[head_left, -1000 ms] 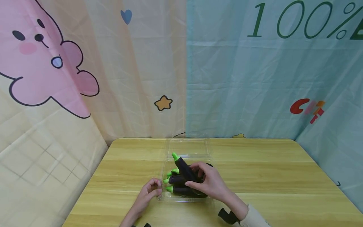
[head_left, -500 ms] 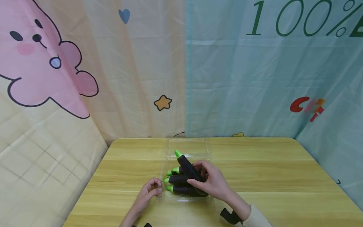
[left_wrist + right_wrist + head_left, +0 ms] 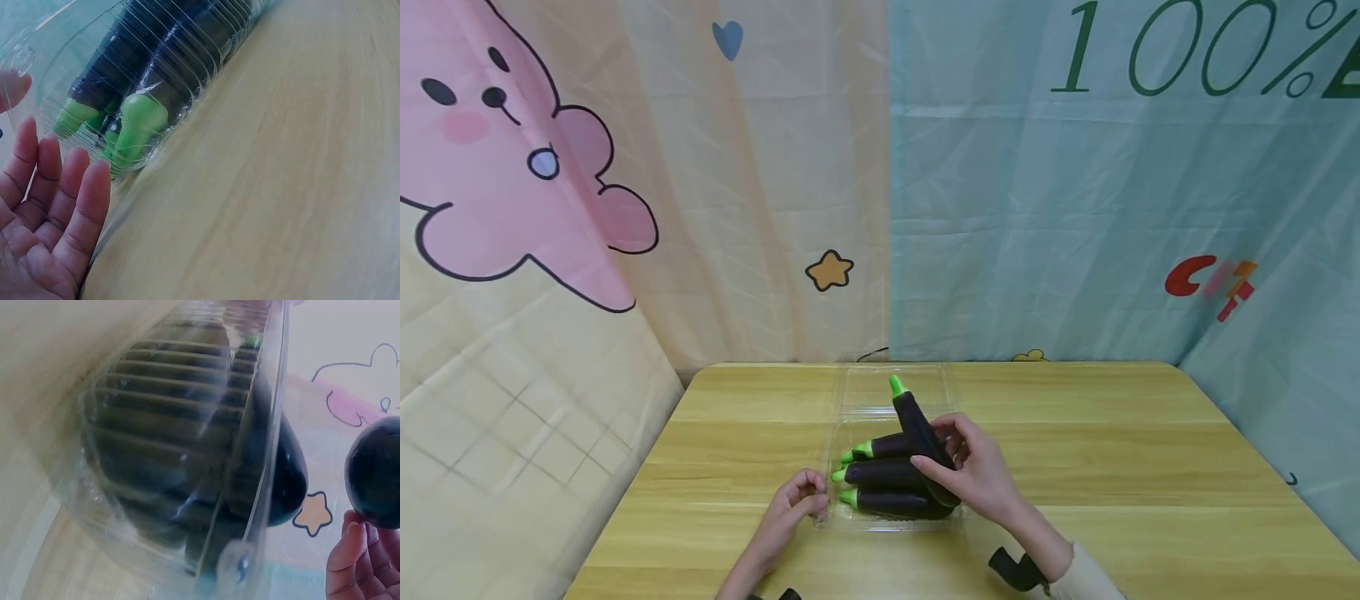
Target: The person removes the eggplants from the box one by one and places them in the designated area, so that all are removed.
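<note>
My right hand (image 3: pixel 979 473) grips a dark purple eggplant (image 3: pixel 916 423) by its thick lower part. Its green stem end points up and away, tilted over the other eggplants (image 3: pixel 883 473) lying in a clear plastic clamshell box (image 3: pixel 850 524). In the right wrist view the fingers hold the rounded end of the held eggplant (image 3: pixel 382 478), apart from the box wall. At the box's left edge, my left hand (image 3: pixel 790 512) pinches the rim between thumb and fingers. The left wrist view shows green stems (image 3: pixel 140 125) through the ribbed plastic, just beyond the fingertips.
The box's clear lid (image 3: pixel 895 389) lies folded back towards the far edge of the wooden table (image 3: pixel 1075 433). Printed curtains (image 3: pixel 1000 208) hang behind and at both sides. Dark straps (image 3: pixel 1017 571) are on the wrists.
My right hand has moved right with the eggplant, whose stem end now points more steeply away. More of the eggplants beneath shows. The left hand stays at the box edge.
</note>
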`<action>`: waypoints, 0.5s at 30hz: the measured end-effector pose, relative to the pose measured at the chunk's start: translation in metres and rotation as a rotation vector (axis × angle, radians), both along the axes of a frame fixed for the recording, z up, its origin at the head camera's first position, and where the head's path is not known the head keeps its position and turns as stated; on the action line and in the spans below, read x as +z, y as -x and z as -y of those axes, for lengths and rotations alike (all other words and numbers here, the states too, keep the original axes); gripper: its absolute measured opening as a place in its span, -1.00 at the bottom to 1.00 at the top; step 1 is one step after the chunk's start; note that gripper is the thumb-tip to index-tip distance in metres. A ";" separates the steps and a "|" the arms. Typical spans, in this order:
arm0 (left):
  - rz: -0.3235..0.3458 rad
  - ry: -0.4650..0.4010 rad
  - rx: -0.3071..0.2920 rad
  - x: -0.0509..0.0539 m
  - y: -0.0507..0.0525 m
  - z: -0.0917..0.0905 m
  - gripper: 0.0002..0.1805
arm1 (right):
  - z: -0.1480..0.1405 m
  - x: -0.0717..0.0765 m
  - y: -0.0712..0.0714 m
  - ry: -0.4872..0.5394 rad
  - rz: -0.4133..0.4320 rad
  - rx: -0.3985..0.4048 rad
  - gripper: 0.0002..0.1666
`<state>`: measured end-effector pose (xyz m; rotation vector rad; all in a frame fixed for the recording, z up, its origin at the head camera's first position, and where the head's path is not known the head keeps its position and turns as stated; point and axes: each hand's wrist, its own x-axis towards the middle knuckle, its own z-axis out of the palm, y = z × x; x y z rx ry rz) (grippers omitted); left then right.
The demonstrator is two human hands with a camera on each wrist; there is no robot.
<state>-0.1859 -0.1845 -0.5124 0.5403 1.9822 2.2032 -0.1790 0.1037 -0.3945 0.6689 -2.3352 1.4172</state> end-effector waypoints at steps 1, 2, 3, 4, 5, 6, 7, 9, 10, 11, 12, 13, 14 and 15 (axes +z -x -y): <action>0.002 0.003 0.002 0.000 0.000 0.000 -0.72 | 0.000 0.005 -0.003 0.005 -0.001 -0.008 -0.55; 0.003 0.006 0.003 0.000 0.000 0.000 -0.72 | 0.000 0.005 -0.003 0.007 -0.001 -0.020 -0.55; 0.005 0.009 0.004 0.000 0.000 0.000 -0.72 | -0.001 0.005 -0.002 0.012 -0.001 -0.027 -0.55; 0.005 0.012 0.006 0.001 0.000 0.000 -0.72 | -0.002 0.005 -0.002 0.013 -0.001 -0.033 -0.55; 0.006 0.014 0.007 0.001 0.000 0.000 -0.72 | -0.002 0.004 -0.002 0.015 -0.001 -0.040 -0.55; 0.006 0.015 0.008 0.001 0.000 0.000 -0.72 | -0.003 0.003 -0.001 0.019 0.000 -0.046 -0.55; 0.007 0.016 0.009 0.001 0.000 0.000 -0.72 | -0.004 0.002 0.000 0.023 -0.003 -0.052 -0.55; 0.007 0.017 0.010 0.001 0.000 0.000 -0.72 | -0.006 -0.004 0.003 0.037 -0.017 -0.064 -0.55; 0.007 0.017 0.010 0.001 0.000 0.000 -0.72 | -0.008 -0.008 0.007 0.040 -0.022 -0.076 -0.54; 0.007 0.017 0.010 0.001 0.000 0.000 -0.72 | -0.010 -0.013 0.010 0.046 -0.030 -0.089 -0.54; 0.007 0.017 0.010 0.000 0.000 0.000 -0.72 | -0.012 -0.018 0.014 0.051 -0.038 -0.102 -0.53; 0.006 0.017 0.009 0.000 0.000 0.000 -0.72 | -0.014 -0.023 0.018 0.054 -0.047 -0.114 -0.53; 0.004 0.017 0.008 0.000 0.000 0.000 -0.72 | -0.017 -0.027 0.021 0.062 -0.052 -0.123 -0.53; 0.002 0.017 0.007 0.000 0.000 0.000 -0.72 | -0.019 -0.031 0.024 0.069 -0.053 -0.135 -0.52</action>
